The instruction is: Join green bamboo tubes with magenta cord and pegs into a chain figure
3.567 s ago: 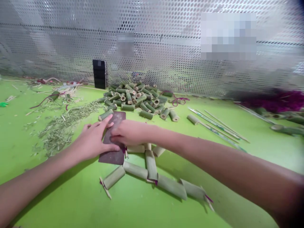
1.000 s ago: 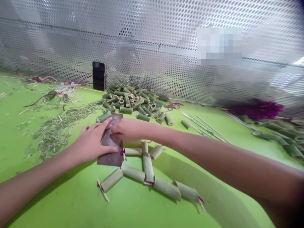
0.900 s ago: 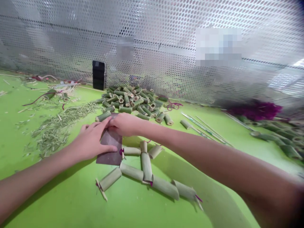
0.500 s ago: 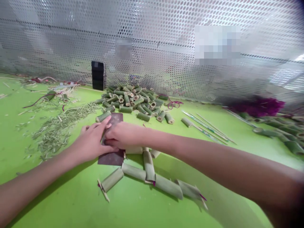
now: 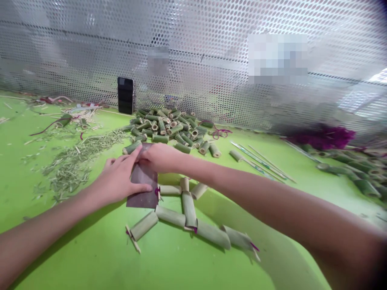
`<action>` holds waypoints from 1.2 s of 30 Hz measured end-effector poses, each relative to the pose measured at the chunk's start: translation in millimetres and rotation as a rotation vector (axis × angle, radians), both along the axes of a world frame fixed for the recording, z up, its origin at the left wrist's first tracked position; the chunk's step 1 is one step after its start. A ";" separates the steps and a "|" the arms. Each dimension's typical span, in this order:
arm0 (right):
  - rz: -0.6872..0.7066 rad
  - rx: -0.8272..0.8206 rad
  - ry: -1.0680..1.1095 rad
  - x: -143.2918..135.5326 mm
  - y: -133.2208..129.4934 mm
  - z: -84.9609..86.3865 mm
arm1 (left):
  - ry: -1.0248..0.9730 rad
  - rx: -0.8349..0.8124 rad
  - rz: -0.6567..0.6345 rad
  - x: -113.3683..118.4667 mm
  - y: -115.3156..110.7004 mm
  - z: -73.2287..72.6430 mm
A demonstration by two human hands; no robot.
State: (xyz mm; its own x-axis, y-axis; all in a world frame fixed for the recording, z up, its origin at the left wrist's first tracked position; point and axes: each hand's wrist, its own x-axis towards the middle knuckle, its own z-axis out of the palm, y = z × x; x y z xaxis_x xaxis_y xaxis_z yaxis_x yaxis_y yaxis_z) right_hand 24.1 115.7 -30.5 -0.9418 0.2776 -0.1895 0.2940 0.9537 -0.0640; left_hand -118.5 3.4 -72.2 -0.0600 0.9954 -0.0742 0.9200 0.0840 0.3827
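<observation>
A perforated metal screen (image 5: 196,24) stands behind a green counter (image 5: 75,262). Since 0.5 s ago the right hand (image 5: 159,157) has slid from the middle of the dark sheet (image 5: 144,177) to its far end, uncovering the upper pieces of the jointed bamboo figure (image 5: 189,207) just beside it. This looks like part of a repeated rubbing stroke, with the work unfinished. The right grip is curled downward; I cannot tell what, if anything, it pinches. The left hand (image 5: 119,177) keeps its grip wide, thumb and fingertips on the sheet, which lies flat before the bamboo pile (image 5: 169,127). No brand or writing is legible: 2 pixelated patches (image 5: 277,58) cover the screen, and the phone (image 5: 125,96) is dark.
</observation>
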 end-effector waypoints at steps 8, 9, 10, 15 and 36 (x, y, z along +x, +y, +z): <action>-0.070 -0.384 0.124 25.7 -4.9 5.4 | -0.012 -0.004 -0.038 -0.7 0.3 -1.0; -0.146 -0.550 0.205 30.4 -1.7 7.6 | -0.008 -0.005 -0.038 -0.8 0.6 -1.6; -0.215 -0.751 0.292 34.5 1.2 9.4 | -0.008 -0.005 -0.040 -1.0 0.8 -2.1; -0.290 -1.466 0.450 46.3 7.1 11.9 | -0.027 0.008 -0.058 -2.0 1.8 -3.3; -0.386 -0.888 0.391 44.8 12.1 -3.8 | -0.043 0.002 -0.059 -0.7 1.5 -0.9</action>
